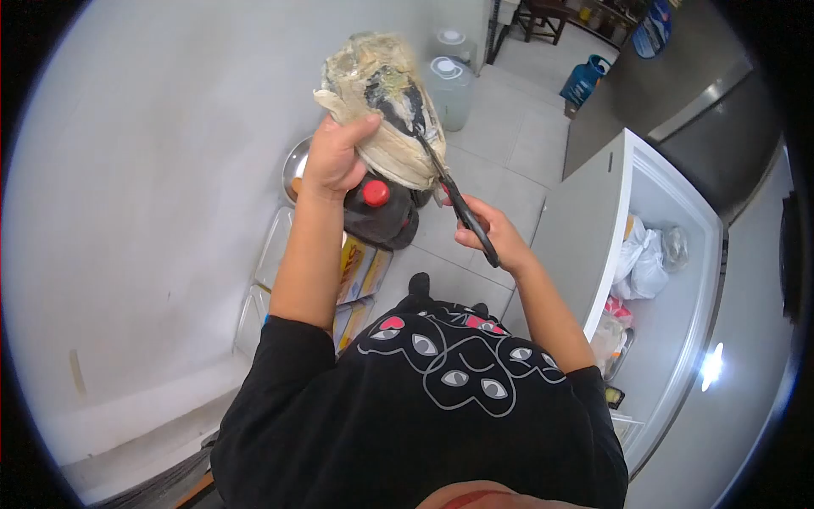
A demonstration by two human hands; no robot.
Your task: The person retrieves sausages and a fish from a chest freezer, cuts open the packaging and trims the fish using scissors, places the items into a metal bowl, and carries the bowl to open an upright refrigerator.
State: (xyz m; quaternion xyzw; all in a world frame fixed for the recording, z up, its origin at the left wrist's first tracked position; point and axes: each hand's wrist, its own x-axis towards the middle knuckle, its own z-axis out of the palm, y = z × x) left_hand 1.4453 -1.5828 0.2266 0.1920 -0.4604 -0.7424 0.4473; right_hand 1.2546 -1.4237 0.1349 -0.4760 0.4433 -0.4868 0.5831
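Observation:
My left hand (337, 154) grips the lower left side of a bulky, worn cream-coloured bundle (394, 157), its thumb across the front. The bundle looks like ragged cloth or wrapping, with a dark, bluish-grey patch showing in its middle; what it is exactly I cannot make out. In my right hand (496, 233) is a pair of black scissors (460, 208), slanting up and left. Their tips touch or overlap the dark patch, and whether they go into it I cannot tell.
Below the bundle stand a dark jug with a red cap (376, 193), a metal bowl (297, 165) and several boxes (360, 267). Clear bottles (449, 89) stand behind. At right, an open chest freezer (716, 254) holds white bags (646, 267). A blue gas cylinder (583, 81) is farther off.

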